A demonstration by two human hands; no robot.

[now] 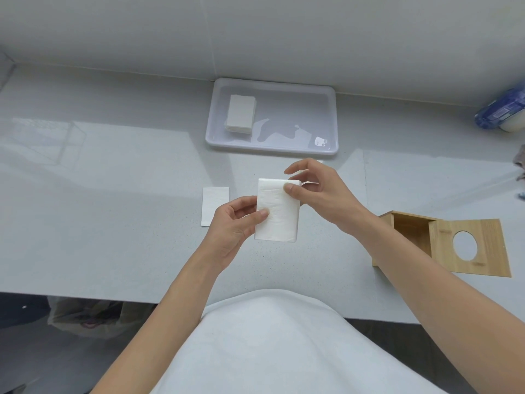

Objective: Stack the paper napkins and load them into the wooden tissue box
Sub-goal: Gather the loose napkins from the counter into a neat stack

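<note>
I hold a white stack of folded napkins above the middle of the counter. My left hand grips its lower left edge, thumb on top. My right hand pinches its upper right corner. One single napkin lies flat on the counter just left of my left hand. Another napkin pile rests in the left part of the white tray at the back. The wooden tissue box stands open at the right, its lid with a round hole slid partly aside.
A blue and white package lies at the far right against the wall. Some grey cloth shows at the right edge. The counter's front edge runs below my forearms, with a plastic bag under it at the left.
</note>
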